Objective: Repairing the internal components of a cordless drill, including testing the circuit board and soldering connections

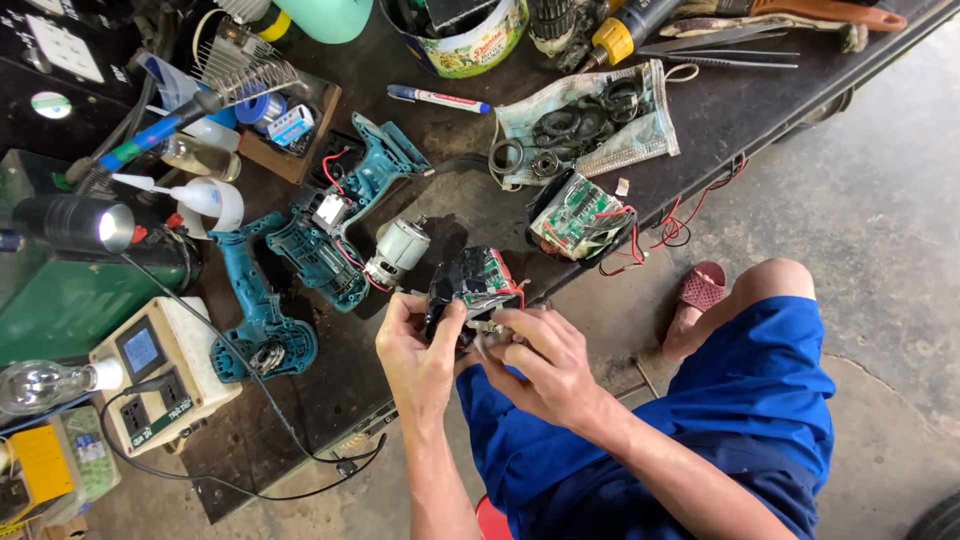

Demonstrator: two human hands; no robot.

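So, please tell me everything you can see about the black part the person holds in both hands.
The black part is a boxy block, seemingly plastic, with shiny wrapping and red wires at its right side. It is held tilted above the edge of the dark workbench, near a small grey motor. The left hand grips its left end; the right hand fingers its underside.

Even daylight, soft shadows; lamp [115, 227] glares at left; sharp centre, slight wide-angle bend at edges.

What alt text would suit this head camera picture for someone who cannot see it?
Both hands, left hand and right hand, hold a black battery pack above a cluttered workbench. An opened teal drill housing and its motor lie nearby.
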